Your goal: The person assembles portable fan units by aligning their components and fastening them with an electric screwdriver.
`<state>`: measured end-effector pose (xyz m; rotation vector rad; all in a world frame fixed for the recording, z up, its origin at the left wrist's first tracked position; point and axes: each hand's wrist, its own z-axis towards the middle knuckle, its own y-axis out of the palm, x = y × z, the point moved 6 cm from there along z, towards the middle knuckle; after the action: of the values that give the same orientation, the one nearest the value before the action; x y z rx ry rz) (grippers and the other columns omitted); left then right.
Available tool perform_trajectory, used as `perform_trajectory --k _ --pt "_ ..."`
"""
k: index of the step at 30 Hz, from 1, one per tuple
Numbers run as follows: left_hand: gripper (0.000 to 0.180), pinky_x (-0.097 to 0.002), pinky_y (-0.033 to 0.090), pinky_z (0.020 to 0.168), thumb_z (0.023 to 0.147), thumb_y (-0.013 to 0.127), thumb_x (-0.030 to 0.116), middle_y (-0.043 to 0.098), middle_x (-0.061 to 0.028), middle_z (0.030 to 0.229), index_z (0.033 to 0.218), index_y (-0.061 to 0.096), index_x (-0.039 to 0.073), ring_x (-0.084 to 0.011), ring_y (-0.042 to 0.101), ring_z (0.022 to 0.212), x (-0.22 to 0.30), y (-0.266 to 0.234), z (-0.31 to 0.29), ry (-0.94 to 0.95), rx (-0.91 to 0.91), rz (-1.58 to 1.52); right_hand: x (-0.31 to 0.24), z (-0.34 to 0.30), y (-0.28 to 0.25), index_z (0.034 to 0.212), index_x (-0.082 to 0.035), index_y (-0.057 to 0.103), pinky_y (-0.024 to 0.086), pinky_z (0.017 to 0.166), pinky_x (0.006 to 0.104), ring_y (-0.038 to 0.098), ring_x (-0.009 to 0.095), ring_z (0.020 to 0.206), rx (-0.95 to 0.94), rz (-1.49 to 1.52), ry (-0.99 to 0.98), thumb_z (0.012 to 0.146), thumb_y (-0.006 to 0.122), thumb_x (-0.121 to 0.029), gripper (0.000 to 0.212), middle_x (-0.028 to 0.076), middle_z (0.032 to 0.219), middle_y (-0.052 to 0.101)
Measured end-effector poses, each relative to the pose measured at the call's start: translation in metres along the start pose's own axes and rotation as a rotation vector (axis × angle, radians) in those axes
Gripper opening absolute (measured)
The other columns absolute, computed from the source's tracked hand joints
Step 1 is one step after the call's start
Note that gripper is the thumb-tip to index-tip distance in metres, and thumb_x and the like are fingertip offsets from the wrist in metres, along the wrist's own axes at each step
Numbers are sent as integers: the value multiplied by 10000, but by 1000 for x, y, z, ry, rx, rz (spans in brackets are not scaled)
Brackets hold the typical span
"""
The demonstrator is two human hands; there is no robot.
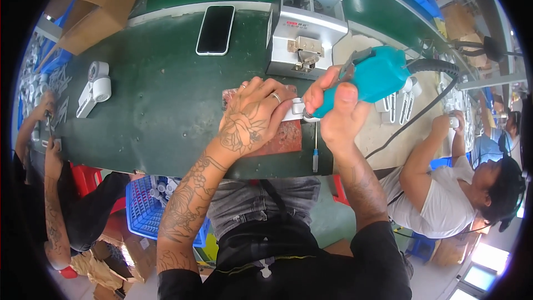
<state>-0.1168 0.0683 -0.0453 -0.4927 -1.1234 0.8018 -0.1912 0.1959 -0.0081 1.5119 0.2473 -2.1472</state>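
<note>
My left hand (250,115) lies over a white plastic part (293,110) and holds it down on a worn red pad (286,139). Only the right end of that part shows; the rest is under my fingers. A teal power screwdriver (380,75) is gripped in my right hand (344,119), tilted, with its nose low at the part's right end. Whether the tip touches the part is hidden by my fingers. Just behind the screwdriver's nose stands a silver screw-feeder-like machine (305,19).
A smartphone (216,29) and a white jointed part (95,89) lie on the green bench. A small blue-handled screwdriver (315,158) rests by the pad. The black cable (419,114) loops right, near more white parts (408,100). Co-workers sit on both sides; a blue basket (145,214) stands below.
</note>
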Motion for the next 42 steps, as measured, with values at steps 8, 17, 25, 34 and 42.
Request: perform_trajectory --k 8,17,25,34,42 --pt "183 -455 482 908 955 644 186 660 -51 1085 1089 721 86 -289 603 1005 0 -4 4 25 11 37 10 0 -2 1012 10 532 474 571 335 562 194 595 -50 68 -47 1008 632 -483 503 94 697 560" --pt "360 -434 499 971 828 661 202 648 -73 1130 1170 678 90 -265 632 1093 42 -18 -44 314 -76 401 -38 -50 -35 1086 -57 520 412 485 304 494 166 527 144 367 -23 908 617 -714 688 32 665 536" --pt "305 -473 492 1037 916 607 73 637 -144 1263 1217 654 69 -366 601 1185 -82 -164 -125 -199 -12 533 -44 -116 -62 1045 -22 472 432 456 292 504 160 497 233 250 -17 881 594 -771 776 38 634 511" --pt "335 -418 547 917 913 695 63 690 -162 1150 1241 640 24 -337 682 1024 0 -125 -34 -169 208 131 -45 -135 -100 1137 37 552 513 615 323 638 189 697 294 -54 150 836 755 -671 795 92 784 624" --pt "655 -433 542 909 930 693 511 680 -190 1082 1293 587 -23 -371 676 992 101 126 106 -128 -230 -290 -55 -143 -113 1201 43 557 523 700 319 642 177 788 205 106 112 873 826 -456 656 92 861 643"
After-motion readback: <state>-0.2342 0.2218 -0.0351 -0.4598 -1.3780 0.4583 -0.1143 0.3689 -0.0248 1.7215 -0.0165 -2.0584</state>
